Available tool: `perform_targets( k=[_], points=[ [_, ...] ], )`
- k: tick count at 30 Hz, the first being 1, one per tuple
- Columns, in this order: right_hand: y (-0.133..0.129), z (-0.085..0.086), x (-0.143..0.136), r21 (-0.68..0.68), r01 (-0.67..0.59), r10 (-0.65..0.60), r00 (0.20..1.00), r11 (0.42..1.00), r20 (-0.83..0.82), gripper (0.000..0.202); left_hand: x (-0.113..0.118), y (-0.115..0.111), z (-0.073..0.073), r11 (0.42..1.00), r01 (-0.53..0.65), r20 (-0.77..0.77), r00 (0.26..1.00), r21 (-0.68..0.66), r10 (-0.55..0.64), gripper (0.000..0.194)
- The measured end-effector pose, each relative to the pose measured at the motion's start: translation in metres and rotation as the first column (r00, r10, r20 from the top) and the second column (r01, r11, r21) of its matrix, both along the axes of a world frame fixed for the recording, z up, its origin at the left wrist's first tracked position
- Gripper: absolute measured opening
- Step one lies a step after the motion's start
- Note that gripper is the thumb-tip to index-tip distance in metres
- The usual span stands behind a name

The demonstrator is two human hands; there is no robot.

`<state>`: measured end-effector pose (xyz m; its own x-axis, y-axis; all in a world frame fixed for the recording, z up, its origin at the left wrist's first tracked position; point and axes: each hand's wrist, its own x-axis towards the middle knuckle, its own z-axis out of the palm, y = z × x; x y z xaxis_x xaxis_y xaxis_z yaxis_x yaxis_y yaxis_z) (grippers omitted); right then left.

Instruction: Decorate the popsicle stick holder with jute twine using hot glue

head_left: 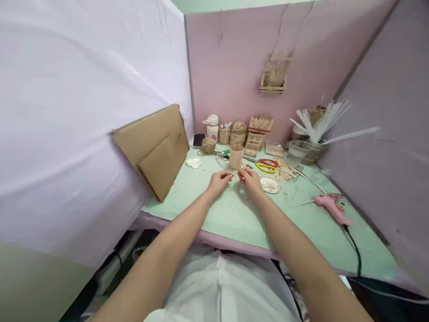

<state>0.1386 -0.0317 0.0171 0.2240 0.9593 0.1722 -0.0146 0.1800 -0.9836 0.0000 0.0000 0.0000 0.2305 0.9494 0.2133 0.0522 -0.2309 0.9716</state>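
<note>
My left hand [220, 181] is closed in a pinch above the green tabletop, its fingertips pointing right. Close beside it, my right hand [250, 178] pinches too, fingertips facing the left hand. A thin strand of twine [236, 173] shows faintly between the two pinches; blur hides its exact run. Just behind the hands stands an upright cup made of wooden sticks [236, 157]. Farther back lies a ball of twine [208, 145], with loose twine trailing from it toward the cup. A small white dish [270, 185] sits to the right of my right hand.
Red- and yellow-handled scissors [266, 165] lie near loose wooden sticks [286, 171]. A pink glue gun [332, 209] with a black cord rests at right. A cardboard panel [157, 152] leans at left. A white bottle [212, 128] and stick crafts [257, 134] line the back wall.
</note>
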Motion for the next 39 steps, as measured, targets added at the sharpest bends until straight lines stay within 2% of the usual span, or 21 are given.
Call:
perform_targets(
  k=[3, 7, 14, 23, 28, 34, 39],
  points=[
    [0.001, 0.0, 0.0, -0.043, 0.006, -0.004, 1.0, 0.999, 0.029, 0.036, -0.002, 0.001, -0.001, 1.0, 0.003, -0.002, 1.0, 0.029, -0.003, 0.015],
    [0.001, -0.002, -0.001, -0.118, 0.001, 0.01, 0.996, 0.993, 0.091, 0.039, -0.004, 0.001, -0.001, 0.998, 0.036, 0.024, 0.999, 0.054, -0.038, 0.014],
    [0.0, -0.004, -0.002, -0.019, -0.025, 0.027, 0.993, 0.999, 0.115, 0.033, -0.003, -0.002, 0.002, 0.998, 0.054, 0.015, 0.998, 0.039, -0.054, 0.01],
    [0.008, -0.011, 0.002, 0.057, 0.156, -0.163, 0.975, 0.986, 0.148, 0.035, -0.001, 0.0, -0.003, 0.994, 0.103, 0.02, 0.994, 0.024, -0.103, 0.014],
    [0.01, -0.012, 0.005, 0.058, 0.209, -0.216, 0.963, 0.976, 0.165, 0.036, 0.0, -0.001, -0.002, 0.994, 0.109, 0.013, 0.994, 0.008, -0.109, 0.014],
    [0.003, -0.007, 0.005, 0.06, 0.16, -0.17, 0.911, 0.985, 0.376, 0.031, -0.002, -0.001, 0.001, 0.999, 0.04, 0.057, 0.998, -0.01, -0.039, 0.015],
    [-0.003, -0.006, -0.001, 0.237, 0.085, -0.202, 0.824, 0.968, 0.529, 0.015, -0.004, 0.001, 0.003, 0.999, -0.029, 0.074, 0.997, -0.019, 0.03, 0.017]
  ],
)
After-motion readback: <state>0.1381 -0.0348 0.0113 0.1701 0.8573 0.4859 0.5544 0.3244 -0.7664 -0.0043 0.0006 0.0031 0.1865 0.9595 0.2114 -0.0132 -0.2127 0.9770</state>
